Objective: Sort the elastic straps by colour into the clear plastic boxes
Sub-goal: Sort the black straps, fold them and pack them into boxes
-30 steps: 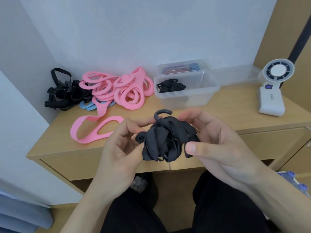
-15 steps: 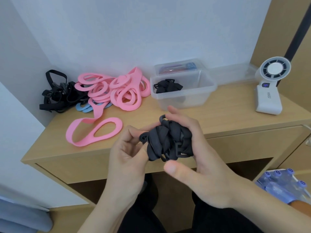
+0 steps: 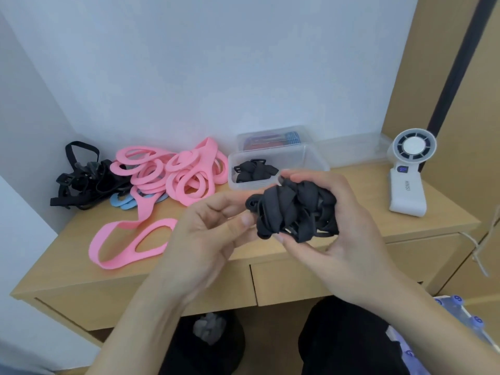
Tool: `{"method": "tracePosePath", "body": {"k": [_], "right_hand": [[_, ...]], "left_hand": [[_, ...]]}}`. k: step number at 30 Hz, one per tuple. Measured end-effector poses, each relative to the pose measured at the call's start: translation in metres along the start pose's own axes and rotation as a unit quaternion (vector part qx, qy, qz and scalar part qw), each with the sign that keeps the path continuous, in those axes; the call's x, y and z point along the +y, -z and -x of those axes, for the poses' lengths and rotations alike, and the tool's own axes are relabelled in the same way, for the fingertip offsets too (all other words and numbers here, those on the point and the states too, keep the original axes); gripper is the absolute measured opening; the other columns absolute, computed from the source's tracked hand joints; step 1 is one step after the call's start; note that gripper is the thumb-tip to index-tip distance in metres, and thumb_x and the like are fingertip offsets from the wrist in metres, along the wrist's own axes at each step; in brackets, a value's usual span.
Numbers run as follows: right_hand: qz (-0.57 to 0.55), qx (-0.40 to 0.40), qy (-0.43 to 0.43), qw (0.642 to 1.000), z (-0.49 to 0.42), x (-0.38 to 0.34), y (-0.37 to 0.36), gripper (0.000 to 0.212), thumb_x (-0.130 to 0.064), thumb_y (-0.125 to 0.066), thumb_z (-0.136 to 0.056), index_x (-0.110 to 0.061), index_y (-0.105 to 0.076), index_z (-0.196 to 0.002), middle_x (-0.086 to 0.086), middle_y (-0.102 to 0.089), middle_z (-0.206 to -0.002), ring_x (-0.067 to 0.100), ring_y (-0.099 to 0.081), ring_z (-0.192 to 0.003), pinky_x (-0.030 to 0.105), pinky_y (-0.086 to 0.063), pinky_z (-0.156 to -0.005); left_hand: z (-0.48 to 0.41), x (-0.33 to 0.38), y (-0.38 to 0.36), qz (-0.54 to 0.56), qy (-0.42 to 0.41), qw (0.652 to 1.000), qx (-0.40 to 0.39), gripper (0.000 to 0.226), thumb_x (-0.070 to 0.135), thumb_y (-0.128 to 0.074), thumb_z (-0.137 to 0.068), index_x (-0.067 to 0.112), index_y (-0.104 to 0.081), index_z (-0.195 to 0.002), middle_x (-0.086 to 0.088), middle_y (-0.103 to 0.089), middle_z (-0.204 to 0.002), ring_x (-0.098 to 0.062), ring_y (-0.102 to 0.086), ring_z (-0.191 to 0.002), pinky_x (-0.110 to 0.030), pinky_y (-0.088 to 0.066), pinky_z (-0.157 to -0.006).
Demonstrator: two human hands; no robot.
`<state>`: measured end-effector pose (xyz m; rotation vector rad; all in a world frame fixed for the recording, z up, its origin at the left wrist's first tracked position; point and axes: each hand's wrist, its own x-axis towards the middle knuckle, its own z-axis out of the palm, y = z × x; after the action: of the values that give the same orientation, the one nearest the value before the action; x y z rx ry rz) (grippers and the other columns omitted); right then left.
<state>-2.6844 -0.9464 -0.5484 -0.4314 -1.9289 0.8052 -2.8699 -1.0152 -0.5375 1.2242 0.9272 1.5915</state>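
**Head view: a black wad in both hands, its box just beyond**

The right hand is curled round a wad of black straps, thumb beneath and fingers over the top. The left hand pinches the wad's left edge, where a small loop sticks out. The wad is held in the air above the front part of the surface, touching nothing but the hands.

Just beyond the right hand's fingertips stands the near box, clear and open, with a few black straps already lying in it. Behind that is the far box, which holds something red and blue that is too blurred to name. Beyond and to the left of the left hand lie the pink straps. A few blue straps peek out beneath them, and the loose black straps lie further left. A white fan stands well off to the right of the right hand.

The step in hand seems to be gathering one black strap into a compact wad for boxing. The next move probably calls for a short reach forward over the near box's rim. The left hand should let go first, then the right, low enough that the springy wad does not unfurl over the wall. Most of the sorting is still to do.
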Motion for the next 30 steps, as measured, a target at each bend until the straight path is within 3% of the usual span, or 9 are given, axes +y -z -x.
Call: {"method": "tracePosePath", "body": {"k": [5,9,12,15,17,19,21,25,30], "right_hand": [[0.027,0.016,0.028,0.999,-0.022,0.015,0.007,0.07,-0.012,-0.082,-0.081,-0.036,-0.043,-0.133,-0.024,-0.053,-0.132,0.009,-0.059,-0.12,0.021,-0.053,-0.089],[0.076,0.036,0.055,0.995,-0.044,0.038,0.017,0.067,-0.01,-0.08,-0.081,-0.023,-0.045,-0.137,-0.011,-0.053,-0.133,0.01,-0.057,-0.12,0.035,-0.055,-0.093],[0.12,0.047,0.062,0.99,-0.063,0.056,0.031,0.062,-0.007,-0.078,-0.082,-0.016,-0.047,-0.135,-0.006,-0.051,-0.132,0.009,-0.054,-0.119,0.036,-0.053,-0.094],[0.175,0.018,0.071,0.982,-0.08,0.071,0.043,0.06,-0.005,-0.076,-0.082,-0.015,-0.047,-0.134,-0.002,-0.042,-0.135,0.005,-0.047,-0.121,0.033,-0.05,-0.095],[0.191,-0.018,0.045,0.98,-0.092,0.075,0.049,0.06,-0.007,-0.075,-0.083,-0.021,-0.046,-0.134,-0.005,-0.037,-0.136,0.008,-0.049,-0.118,0.036,-0.052,-0.092],[0.19,-0.06,0.029,0.979,-0.105,0.076,0.053,0.057,-0.008,-0.074,-0.083,-0.024,-0.047,-0.131,-0.007,-0.038,-0.131,0.011,-0.051,-0.116,0.035,-0.051,-0.093],[0.17,-0.106,0.005,0.98,-0.117,0.075,0.057,0.055,-0.007,-0.075,-0.081,-0.027,-0.049,-0.126,-0.009,-0.044,-0.124,0.01,-0.053,-0.112,0.029,-0.049,-0.093],[0.11,-0.185,-0.109,0.97,-0.133,0.08,0.054,0.06,0.001,-0.076,-0.072,-0.034,-0.055,-0.116,-0.013,-0.055,-0.117,0.004,-0.056,-0.108,0.024,-0.048,-0.09],[0.125,-0.207,-0.145,0.96,-0.141,0.083,0.039,0.055,0.007,-0.048,-0.066,-0.029,-0.061,-0.106,-0.013,-0.06,-0.109,0.007,-0.059,-0.1,0.025,-0.049,-0.08]], "left_hand": [[-0.032,0.008,0.003,-0.065,-0.033,0.997,-0.035,0.033,0.017,-0.064,-0.086,0.008,-0.07,-0.117,-0.013,-0.071,-0.122,-0.028,-0.067,-0.112,-0.035,-0.054,-0.089],[-0.055,0.007,0.004,-0.222,-0.117,0.967,0.04,0.026,0.006,-0.061,-0.086,0.011,-0.067,-0.111,-0.001,-0.074,-0.111,-0.019,-0.067,-0.112,-0.028,-0.051,-0.095],[-0.069,0.003,0.008,-0.321,-0.153,0.931,0.084,0.025,0.004,-0.054,-0.086,0.016,-0.068,-0.104,0.005,-0.073,-0.106,-0.015,-0.066,-0.112,-0.029,-0.049,-0.103],[-0.086,0.0,0.014,-0.387,-0.135,0.907,0.093,0.026,0.009,-0.054,-0.086,0.02,-0.068,-0.104,0.011,-0.072,-0.108,-0.009,-0.063,-0.116,-0.024,-0.045,-0.105],[-0.098,0.001,0.015,-0.422,-0.105,0.896,0.084,0.026,0.013,-0.055,-0.086,0.025,-0.068,-0.106,0.017,-0.07,-0.11,0.0,-0.06,-0.114,-0.013,-0.042,-0.096],[-0.109,0.0,0.018,-0.47,-0.075,0.876,0.069,0.026,0.015,-0.058,-0.09,0.03,-0.067,-0.11,0.025,-0.064,-0.112,0.009,-0.053,-0.11,-0.003,-0.036,-0.086],[-0.119,-0.003,0.023,-0.508,-0.052,0.858,0.048,0.03,0.018,-0.06,-0.092,0.033,-0.064,-0.117,0.026,-0.059,-0.12,0.011,-0.048,-0.116,-0.002,-0.032,-0.091],[-0.126,-0.017,0.031,-0.492,-0.039,0.87,0.008,0.032,0.03,-0.054,-0.087,0.031,-0.067,-0.116,0.02,-0.066,-0.122,0.004,-0.055,-0.119,-0.025,-0.044,-0.104],[-0.132,-0.026,0.033,-0.434,-0.036,0.899,0.041,0.027,0.032,-0.054,-0.083,0.029,-0.072,-0.104,0.018,-0.071,-0.107,0.003,-0.063,-0.106,-0.024,-0.05,-0.094]]}}
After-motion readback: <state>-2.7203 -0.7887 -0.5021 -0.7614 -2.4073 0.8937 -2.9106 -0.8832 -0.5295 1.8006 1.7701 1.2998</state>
